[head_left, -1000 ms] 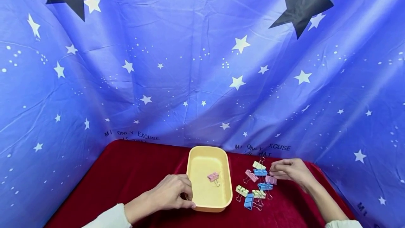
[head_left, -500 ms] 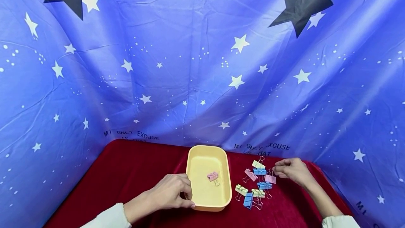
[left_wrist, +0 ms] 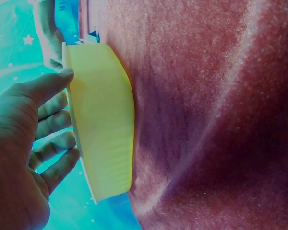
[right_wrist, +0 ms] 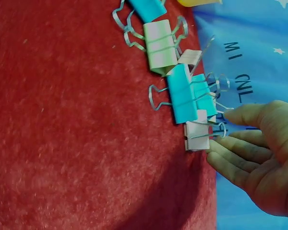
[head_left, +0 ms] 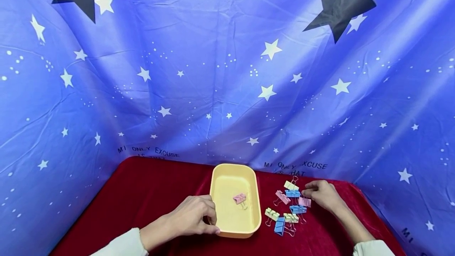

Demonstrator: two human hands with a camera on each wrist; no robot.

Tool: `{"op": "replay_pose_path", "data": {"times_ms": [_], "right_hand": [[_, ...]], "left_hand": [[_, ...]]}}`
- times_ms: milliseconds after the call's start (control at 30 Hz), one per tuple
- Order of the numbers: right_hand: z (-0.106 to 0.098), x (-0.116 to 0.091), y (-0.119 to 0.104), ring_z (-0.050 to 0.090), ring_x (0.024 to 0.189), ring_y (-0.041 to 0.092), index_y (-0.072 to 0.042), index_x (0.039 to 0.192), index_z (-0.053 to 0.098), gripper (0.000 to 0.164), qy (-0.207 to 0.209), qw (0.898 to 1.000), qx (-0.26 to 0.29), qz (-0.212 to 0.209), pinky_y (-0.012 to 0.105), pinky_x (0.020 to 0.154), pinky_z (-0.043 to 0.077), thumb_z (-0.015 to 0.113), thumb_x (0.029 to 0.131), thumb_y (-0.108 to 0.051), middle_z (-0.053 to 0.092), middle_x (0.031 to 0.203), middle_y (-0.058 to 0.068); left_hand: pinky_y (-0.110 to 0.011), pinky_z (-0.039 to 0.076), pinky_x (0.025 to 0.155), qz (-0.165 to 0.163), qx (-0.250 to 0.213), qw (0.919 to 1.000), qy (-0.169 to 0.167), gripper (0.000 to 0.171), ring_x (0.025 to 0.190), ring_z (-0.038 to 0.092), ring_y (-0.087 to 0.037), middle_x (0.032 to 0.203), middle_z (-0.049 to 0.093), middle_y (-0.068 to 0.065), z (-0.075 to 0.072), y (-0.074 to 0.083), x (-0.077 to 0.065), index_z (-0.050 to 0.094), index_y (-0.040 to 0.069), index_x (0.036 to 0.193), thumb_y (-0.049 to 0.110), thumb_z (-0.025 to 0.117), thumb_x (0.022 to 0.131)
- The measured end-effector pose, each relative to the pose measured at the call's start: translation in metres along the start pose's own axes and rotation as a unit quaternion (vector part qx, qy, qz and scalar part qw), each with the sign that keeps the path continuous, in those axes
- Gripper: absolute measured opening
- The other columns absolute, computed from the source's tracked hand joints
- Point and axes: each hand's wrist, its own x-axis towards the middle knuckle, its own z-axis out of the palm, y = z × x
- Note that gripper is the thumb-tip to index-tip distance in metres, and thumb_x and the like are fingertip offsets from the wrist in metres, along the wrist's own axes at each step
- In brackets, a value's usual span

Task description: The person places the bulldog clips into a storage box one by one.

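In the head view a yellow rectangular tray [head_left: 256, 204] stands on the red cloth with a pink binder clip [head_left: 239, 198] inside. My left hand [head_left: 193, 214] holds the tray's left side near its front corner; in the left wrist view the thumb and fingertips meet the rim. To the tray's right lie several binder clips in blue, pale yellow and pink. My right hand [head_left: 325, 194] is at the far right of this group, beside a pink binder clip [head_left: 304, 202]. The right wrist view shows its thumb and fingers apart around that clip's wire handle [right_wrist: 224, 130].
A blue binder clip [head_left: 279, 226] lies at the near end of the group, and a pale yellow one [head_left: 291, 185] at the far end. The red cloth [head_left: 153, 185] covers the table. A blue star-printed curtain [head_left: 199, 70] rises behind and at both sides.
My right hand drew slightly right of the pink binder clip, then moved back left towards it. My left hand and the tray have stayed in place.
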Motion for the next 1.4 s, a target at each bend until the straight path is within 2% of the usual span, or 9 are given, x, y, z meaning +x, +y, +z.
{"op": "replay_pose_path", "data": {"times_ms": [167, 267, 400, 533, 667, 933, 1067, 1300, 1400], "right_hand": [[0.001, -0.002, 0.003, 0.077, 0.087, 0.020, 0.004, 0.111, 0.083, 0.027, 0.004, 0.999, -0.034, -0.027, 0.033, 0.072, 0.057, 0.084, 0.099, -0.020, 0.086, 0.097, 0.011], [0.002, -0.004, 0.006, 0.073, 0.080, 0.015, 0.000, 0.107, 0.085, 0.024, 0.002, 0.999, -0.030, -0.018, 0.030, 0.068, 0.054, 0.085, 0.099, -0.022, 0.084, 0.090, 0.006], [0.002, -0.006, 0.011, 0.068, 0.070, 0.014, 0.000, 0.104, 0.085, 0.020, -0.017, 1.000, 0.014, -0.003, 0.027, 0.061, 0.052, 0.083, 0.100, -0.020, 0.078, 0.077, 0.003], [0.001, -0.009, 0.020, 0.074, 0.073, 0.018, 0.011, 0.108, 0.081, 0.020, -0.060, 0.993, 0.102, 0.002, 0.030, 0.066, 0.064, 0.077, 0.103, -0.008, 0.080, 0.085, 0.009], [-0.003, -0.011, 0.029, 0.078, 0.080, 0.022, 0.023, 0.117, 0.072, 0.025, -0.114, 0.978, 0.176, 0.003, 0.037, 0.073, 0.069, 0.067, 0.105, 0.002, 0.082, 0.099, 0.018], [-0.017, -0.019, 0.045, 0.082, 0.086, 0.018, 0.027, 0.128, 0.065, 0.032, -0.196, 0.946, 0.257, 0.037, 0.034, 0.078, 0.069, 0.064, 0.106, 0.004, 0.083, 0.104, 0.014], [-0.020, -0.023, 0.053, 0.084, 0.090, 0.018, 0.026, 0.128, 0.065, 0.032, -0.219, 0.926, 0.305, 0.046, 0.033, 0.082, 0.069, 0.065, 0.108, 0.002, 0.084, 0.103, 0.014], [-0.023, -0.027, 0.069, 0.085, 0.103, 0.022, 0.023, 0.133, 0.066, 0.031, -0.264, 0.881, 0.390, 0.040, 0.038, 0.093, 0.069, 0.060, 0.108, 0.005, 0.085, 0.115, 0.020], [-0.023, -0.030, 0.072, 0.086, 0.104, 0.021, 0.018, 0.132, 0.071, 0.029, -0.270, 0.871, 0.409, 0.044, 0.038, 0.094, 0.068, 0.059, 0.109, 0.005, 0.085, 0.116, 0.020]], "left_hand": [[-0.002, 0.037, 0.070, -0.003, 0.003, 1.0000, -0.001, 0.025, 0.080, 0.053, 0.009, 0.076, 0.068, 0.023, 0.000, 0.000, 0.001, 0.079, 0.031, 0.074, 0.044, 0.098, 0.084], [-0.002, 0.036, 0.070, -0.003, 0.003, 1.0000, -0.001, 0.026, 0.080, 0.052, 0.009, 0.076, 0.068, 0.024, 0.000, 0.000, 0.001, 0.078, 0.031, 0.074, 0.044, 0.098, 0.084], [-0.001, 0.035, 0.070, -0.006, 0.004, 1.0000, -0.003, 0.026, 0.080, 0.052, 0.010, 0.076, 0.067, 0.024, 0.000, 0.000, 0.000, 0.078, 0.031, 0.074, 0.044, 0.098, 0.084], [-0.001, 0.035, 0.070, -0.009, 0.000, 0.9999, -0.005, 0.026, 0.081, 0.052, 0.010, 0.076, 0.067, 0.024, 0.000, 0.001, 0.000, 0.078, 0.031, 0.074, 0.044, 0.098, 0.085], [-0.001, 0.035, 0.069, -0.014, -0.004, 0.9999, -0.009, 0.025, 0.081, 0.052, 0.011, 0.076, 0.067, 0.025, 0.000, 0.001, 0.000, 0.079, 0.031, 0.074, 0.044, 0.097, 0.085], [-0.002, 0.036, 0.069, -0.015, -0.005, 0.9998, -0.009, 0.025, 0.081, 0.053, 0.011, 0.077, 0.067, 0.024, -0.001, 0.002, 0.001, 0.079, 0.031, 0.074, 0.044, 0.097, 0.085], [-0.002, 0.036, 0.068, -0.012, -0.005, 0.9999, -0.005, 0.025, 0.082, 0.053, 0.010, 0.076, 0.066, 0.024, 0.000, 0.002, 0.001, 0.078, 0.031, 0.074, 0.043, 0.098, 0.084], [-0.001, 0.037, 0.071, -0.010, -0.007, 0.9999, -0.001, 0.025, 0.082, 0.054, 0.010, 0.077, 0.067, 0.023, 0.001, 0.001, -0.001, 0.078, 0.031, 0.074, 0.042, 0.098, 0.084], [-0.001, 0.037, 0.072, -0.009, -0.005, 0.9999, -0.001, 0.025, 0.082, 0.055, 0.010, 0.076, 0.067, 0.024, 0.001, 0.001, -0.001, 0.078, 0.031, 0.074, 0.043, 0.098, 0.084]]}}
